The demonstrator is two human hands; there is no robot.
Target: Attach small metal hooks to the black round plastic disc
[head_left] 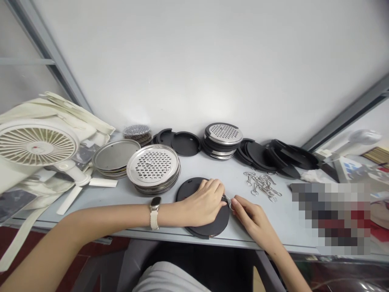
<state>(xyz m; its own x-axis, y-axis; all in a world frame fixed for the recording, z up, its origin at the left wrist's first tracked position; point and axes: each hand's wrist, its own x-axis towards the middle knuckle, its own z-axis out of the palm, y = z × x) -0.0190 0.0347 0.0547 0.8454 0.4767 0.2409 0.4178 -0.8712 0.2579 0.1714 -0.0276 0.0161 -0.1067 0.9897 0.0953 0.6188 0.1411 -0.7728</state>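
A round black disc (212,227) lies flat at the table's near edge. My left hand (203,202), with a watch on its wrist, rests on top of the disc, its fingers curled at the disc's right rim. My right hand (251,215) sits just right of the disc. Both hands pinch a small metal clip (228,200) at that rim. A loose heap of the same metal clips (263,184) lies on the table just behind my right hand.
Behind stand stacks of perforated steel discs (153,166), plain steel plates (114,156), a steel-topped black stack (223,138) and leaning black discs (273,156). A white fan (36,146) sits at left on the grey table (127,202). Clutter fills the right end.
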